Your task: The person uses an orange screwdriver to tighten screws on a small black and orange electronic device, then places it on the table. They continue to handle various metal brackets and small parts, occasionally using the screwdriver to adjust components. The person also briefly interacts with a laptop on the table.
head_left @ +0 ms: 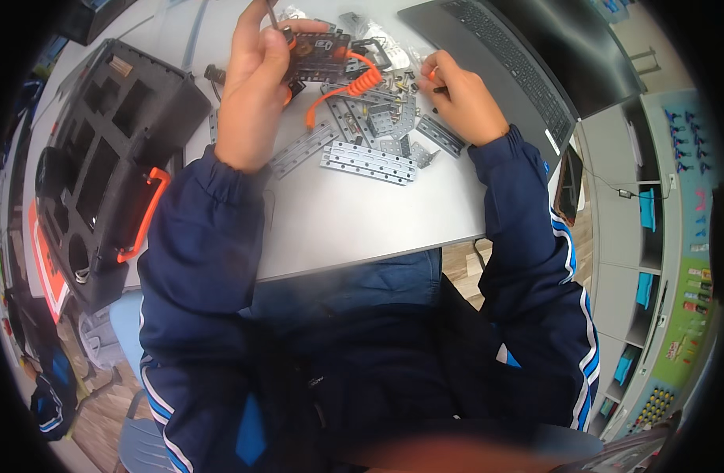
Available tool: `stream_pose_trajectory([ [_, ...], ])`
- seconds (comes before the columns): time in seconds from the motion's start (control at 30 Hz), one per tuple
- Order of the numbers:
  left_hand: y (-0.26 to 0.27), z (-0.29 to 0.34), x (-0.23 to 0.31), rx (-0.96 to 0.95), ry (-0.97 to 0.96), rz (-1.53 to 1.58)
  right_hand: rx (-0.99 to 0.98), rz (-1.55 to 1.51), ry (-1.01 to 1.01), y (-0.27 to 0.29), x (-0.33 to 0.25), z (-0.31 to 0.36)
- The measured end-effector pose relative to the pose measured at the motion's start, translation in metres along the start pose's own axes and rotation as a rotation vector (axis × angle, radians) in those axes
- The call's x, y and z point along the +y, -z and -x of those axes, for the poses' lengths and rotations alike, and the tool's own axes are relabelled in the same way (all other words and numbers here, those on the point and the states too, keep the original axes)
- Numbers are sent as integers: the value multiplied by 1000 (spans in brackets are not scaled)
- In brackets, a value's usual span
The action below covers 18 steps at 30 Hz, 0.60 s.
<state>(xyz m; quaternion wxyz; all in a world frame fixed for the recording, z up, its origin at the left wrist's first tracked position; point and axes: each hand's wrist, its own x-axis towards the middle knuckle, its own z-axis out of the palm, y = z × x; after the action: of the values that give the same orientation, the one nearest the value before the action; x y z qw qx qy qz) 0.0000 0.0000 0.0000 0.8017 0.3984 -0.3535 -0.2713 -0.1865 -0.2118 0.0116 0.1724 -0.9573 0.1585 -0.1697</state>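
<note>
My left hand (255, 91) is closed at the far side of the table, gripping a black perforated module (322, 65) with orange parts. A thin dark rod (272, 16) rises beside its thumb; whether it belongs to the module I cannot tell. From the module an orange coiled cable (367, 81) curls toward me, its loose end over the metal parts. My right hand (464, 98) is pinched over small screws (403, 81), with a bit of orange and something dark between the fingertips, too small to name. Between the hands lie grey perforated metal beams (368, 163) and brackets (381, 122).
At the left stands an open black case (102, 169) with foam cutouts and an orange handle (145, 214). A laptop (504, 59) sits at the right, beyond my right hand. The white table's (362, 236) front edge runs close to my body. Shelves (622, 260) line the right side.
</note>
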Motion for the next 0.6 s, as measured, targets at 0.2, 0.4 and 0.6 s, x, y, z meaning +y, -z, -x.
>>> stream_pose_trajectory([
  [0.2,-10,2,10,-15,-13,100,25,-45,-56,-4,-2,-1],
  [0.4,-10,0,10,-2,-25,62,95,-391,-177,29,-2,-24],
  [0.6,-6,1,16,-144,-62,-198,-11,-1063,-189,49,-36,-55],
])
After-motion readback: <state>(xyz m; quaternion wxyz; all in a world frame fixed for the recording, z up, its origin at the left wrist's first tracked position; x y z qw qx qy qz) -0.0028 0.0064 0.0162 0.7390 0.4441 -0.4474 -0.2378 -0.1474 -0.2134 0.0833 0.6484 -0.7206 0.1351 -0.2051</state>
